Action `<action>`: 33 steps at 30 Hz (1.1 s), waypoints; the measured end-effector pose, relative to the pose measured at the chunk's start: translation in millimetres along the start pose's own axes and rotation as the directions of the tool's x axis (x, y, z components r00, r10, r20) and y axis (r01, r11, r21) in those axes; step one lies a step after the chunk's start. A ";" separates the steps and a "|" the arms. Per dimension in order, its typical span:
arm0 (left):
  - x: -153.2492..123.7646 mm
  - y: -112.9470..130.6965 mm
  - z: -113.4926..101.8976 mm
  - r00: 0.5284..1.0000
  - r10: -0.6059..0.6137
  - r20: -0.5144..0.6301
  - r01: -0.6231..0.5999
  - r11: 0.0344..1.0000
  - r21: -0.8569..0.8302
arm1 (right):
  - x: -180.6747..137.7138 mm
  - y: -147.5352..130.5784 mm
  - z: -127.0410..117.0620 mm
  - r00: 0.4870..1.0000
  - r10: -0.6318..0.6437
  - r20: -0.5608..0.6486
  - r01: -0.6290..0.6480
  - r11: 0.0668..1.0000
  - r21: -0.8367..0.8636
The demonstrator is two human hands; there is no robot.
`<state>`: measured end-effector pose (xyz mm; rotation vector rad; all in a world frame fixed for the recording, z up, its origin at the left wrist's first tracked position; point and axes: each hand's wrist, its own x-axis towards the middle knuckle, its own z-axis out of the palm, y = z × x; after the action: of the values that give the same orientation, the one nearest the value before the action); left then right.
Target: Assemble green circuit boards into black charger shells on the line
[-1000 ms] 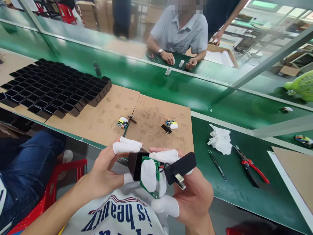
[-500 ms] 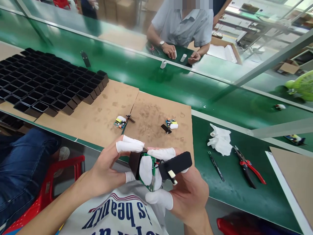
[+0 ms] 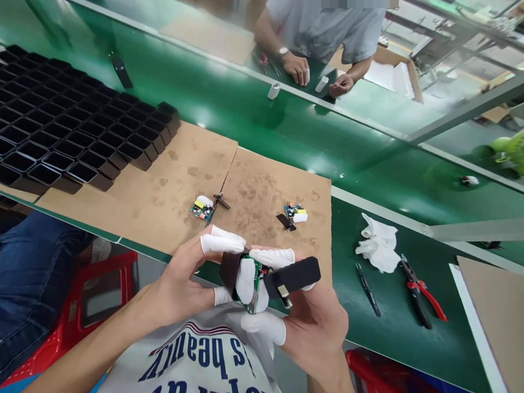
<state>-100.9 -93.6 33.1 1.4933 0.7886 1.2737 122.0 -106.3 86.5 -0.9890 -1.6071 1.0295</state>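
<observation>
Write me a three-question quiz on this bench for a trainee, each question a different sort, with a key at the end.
1. Multiple choice. What is the left hand holding?
(a) tweezers
(b) a black case
(c) a red stool

2. True or false. The pliers lie on the cardboard.

3. Count. Not counting the one in hand, how many circuit boards lie on the cardboard?

Key:
1. b
2. False; they lie on the green bench.
3. Two
</observation>
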 end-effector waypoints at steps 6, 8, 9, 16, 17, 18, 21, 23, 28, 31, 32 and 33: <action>5.4 -13.2 -6.1 0.997 -0.053 -0.058 0.050 0.998 -0.049 | 18.0 8.8 8.4 1.000 0.025 0.008 -0.025 0.996 -0.081; 5.6 -18.6 -9.1 0.994 -0.084 -0.072 0.077 0.993 -0.085 | 22.9 12.6 9.5 0.999 0.027 0.033 -0.023 0.995 -0.097; 5.8 -21.0 -10.9 0.993 -0.096 -0.076 0.088 0.991 -0.101 | 25.2 14.7 9.7 0.999 0.027 0.046 -0.022 0.995 -0.101; 13.5 -28.3 -23.8 0.984 -0.152 -0.088 0.136 0.976 -0.169 | 42.1 23.8 11.5 0.989 0.066 0.129 -0.054 0.994 -0.096; 14.6 -28.9 -25.0 0.984 -0.153 -0.087 0.136 0.975 -0.173 | 45.1 24.1 12.3 0.987 0.078 0.139 -0.065 0.993 -0.094; 15.4 -29.6 -25.9 0.984 -0.155 -0.087 0.138 0.975 -0.174 | 48.0 24.3 13.1 0.984 0.091 0.151 -0.077 0.993 -0.092; 16.2 -32.5 -27.8 0.981 -0.173 -0.085 0.155 0.971 -0.184 | 54.7 24.9 14.5 0.978 0.098 0.185 -0.082 0.993 -0.090; 16.6 -34.6 -28.8 0.978 -0.195 -0.079 0.175 0.962 -0.208 | 55.7 25.1 14.0 0.978 0.092 0.190 -0.075 0.993 -0.096; 20.8 -40.2 -30.0 0.971 -0.230 -0.063 0.210 0.949 -0.236 | 49.9 20.6 9.5 0.997 0.067 0.029 -0.064 0.995 -0.082; 23.4 -42.5 -28.7 0.970 -0.237 -0.047 0.220 0.946 -0.237 | 45.9 17.1 7.2 0.996 0.087 -0.027 -0.089 0.994 -0.058; 23.9 -42.6 -27.9 0.969 -0.244 -0.038 0.228 0.942 -0.245 | 44.5 16.6 6.6 0.995 0.094 -0.025 -0.096 0.993 -0.062; 24.3 -42.3 -27.0 0.968 -0.251 -0.026 0.236 0.938 -0.255 | 43.0 16.4 6.0 0.995 0.103 -0.020 -0.104 0.992 -0.076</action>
<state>-116.3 -51.2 0.2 1.1242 0.7919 1.1840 108.9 -62.0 82.2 -1.1396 -1.6064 1.0334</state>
